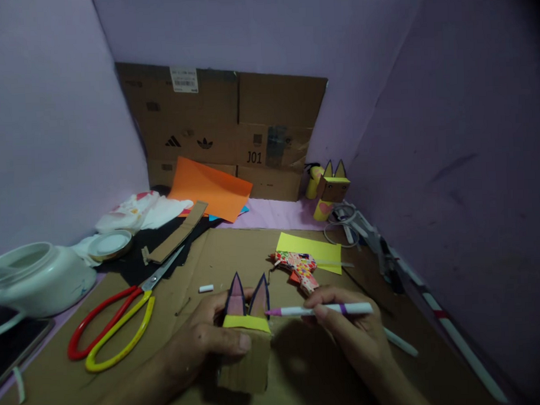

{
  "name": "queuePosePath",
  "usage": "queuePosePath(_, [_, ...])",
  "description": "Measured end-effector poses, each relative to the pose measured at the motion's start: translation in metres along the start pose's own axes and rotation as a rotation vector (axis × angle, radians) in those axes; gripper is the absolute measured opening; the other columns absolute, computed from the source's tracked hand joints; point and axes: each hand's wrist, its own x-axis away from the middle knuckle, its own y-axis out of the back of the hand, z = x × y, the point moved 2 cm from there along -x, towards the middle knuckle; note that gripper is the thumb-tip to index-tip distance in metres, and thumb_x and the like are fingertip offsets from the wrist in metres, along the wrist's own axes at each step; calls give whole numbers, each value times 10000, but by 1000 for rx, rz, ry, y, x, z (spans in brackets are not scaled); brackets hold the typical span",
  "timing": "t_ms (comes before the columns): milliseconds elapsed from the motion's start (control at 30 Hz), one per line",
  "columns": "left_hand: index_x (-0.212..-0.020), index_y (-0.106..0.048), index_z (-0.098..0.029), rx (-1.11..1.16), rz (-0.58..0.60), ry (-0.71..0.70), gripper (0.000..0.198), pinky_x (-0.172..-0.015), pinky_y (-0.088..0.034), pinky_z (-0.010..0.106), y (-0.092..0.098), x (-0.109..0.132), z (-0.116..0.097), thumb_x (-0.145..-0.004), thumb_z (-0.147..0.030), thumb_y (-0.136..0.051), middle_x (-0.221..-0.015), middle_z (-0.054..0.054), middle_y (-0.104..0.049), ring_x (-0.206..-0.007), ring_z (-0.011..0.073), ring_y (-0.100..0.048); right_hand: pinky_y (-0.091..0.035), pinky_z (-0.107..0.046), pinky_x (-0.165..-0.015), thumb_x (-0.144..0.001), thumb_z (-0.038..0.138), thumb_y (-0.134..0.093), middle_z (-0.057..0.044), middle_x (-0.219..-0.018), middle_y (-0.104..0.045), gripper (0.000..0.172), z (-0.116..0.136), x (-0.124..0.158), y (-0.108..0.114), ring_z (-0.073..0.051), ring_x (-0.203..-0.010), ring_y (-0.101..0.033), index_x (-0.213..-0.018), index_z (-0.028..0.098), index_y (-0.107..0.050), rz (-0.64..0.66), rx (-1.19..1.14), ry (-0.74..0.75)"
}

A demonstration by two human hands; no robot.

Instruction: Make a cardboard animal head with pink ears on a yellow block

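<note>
My left hand (204,340) grips a small cardboard box figure (247,345) with a yellow strip and two pointed, purple-edged ears; the thumb lies across its front. My right hand (352,329) is closed on a white marker (320,310) with a purple band. The marker's purple tip touches the right ear of the figure. Both hands rest low over a flat cardboard sheet (185,323) at the near middle.
Red-and-yellow scissors (117,323) lie left of my hands. A patterned glue gun (299,269) sits on yellow paper (313,248) behind. A finished eared figure (331,191) stands at the back right, near orange paper (210,190) and a flattened carton (232,130). A white pot (33,278) is far left.
</note>
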Motion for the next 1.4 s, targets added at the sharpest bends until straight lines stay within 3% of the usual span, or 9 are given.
queuePosePath(133, [-1142, -633, -146, 10, 36, 0, 632, -675, -444, 298, -2, 0, 0, -531, -244, -758, -870, 55, -677, -776, 223, -583, -421, -252, -493, -768, 326, -660, -30, -574, -675, 165, 0, -1, 2, -169, -533, -585, -724, 194, -748, 0, -15, 41])
queuePosePath(300, [-1106, -641, -139, -5, 24, 9, 613, -705, -445, 317, -1, 0, 0, -515, -247, -760, -899, 66, -677, -844, 265, -599, -368, -240, -461, -745, 308, -669, -14, -523, -641, 165, -1, -1, 0, -143, -476, -532, -659, 185, -736, 84, 17, 16])
queuePosePath(533, [-1063, -655, -148, -3, -19, 20, 591, -689, -425, 293, -1, 1, -1, -490, -250, -752, -856, 44, -681, -802, 228, -578, -458, -256, -481, -766, 367, -686, -46, -555, -689, 200, -2, -6, 5, -182, -523, -617, -743, 179, -751, 58, -68, -12])
queuePosePath(700, [-1056, -659, -153, 29, -11, 14, 596, -691, -423, 301, -2, 0, 0, -479, -261, -762, -821, 35, -674, -812, 243, -594, -474, -239, -492, -769, 376, -704, -44, -558, -695, 193, -5, -7, 6, -168, -519, -627, -744, 192, -755, 76, -111, -12])
queuePosePath(833, [-1091, -656, -151, 75, -26, 42, 649, -748, -433, 333, -1, -1, 2, -456, -229, -762, -907, 65, -705, -867, 268, -603, -461, -228, -485, -753, 376, -726, -39, -549, -686, 180, -9, -6, 6, -157, -510, -611, -741, 199, -756, 33, -166, -26])
queuePosePath(1033, [-1042, -675, -155, 88, 20, 67, 599, -594, -361, 257, -2, 0, 0, -449, -194, -757, -757, 20, -641, -690, 186, -535, -455, -243, -492, -756, 373, -726, -41, -533, -665, 185, -10, -4, 8, -167, -512, -599, -721, 193, -751, 22, -142, -26])
queuePosePath(1167, [-1047, -674, -174, 128, -29, 83, 613, -623, -388, 271, -4, 3, -2, -438, -168, -741, -775, 17, -651, -731, 207, -546, -457, -263, -474, -730, 389, -743, -50, -543, -670, 205, -11, -4, 11, -185, -507, -598, -715, 184, -744, -17, -160, -39])
queuePosePath(1400, [-981, -685, -149, 86, 7, 80, 530, -618, -378, 261, -6, 2, -6, -453, -163, -727, -736, 6, -620, -673, 172, -514, -446, -204, -465, -694, 383, -783, -33, -539, -667, 201, -14, -1, 6, -141, -499, -593, -719, 186, -750, 7, -246, -113])
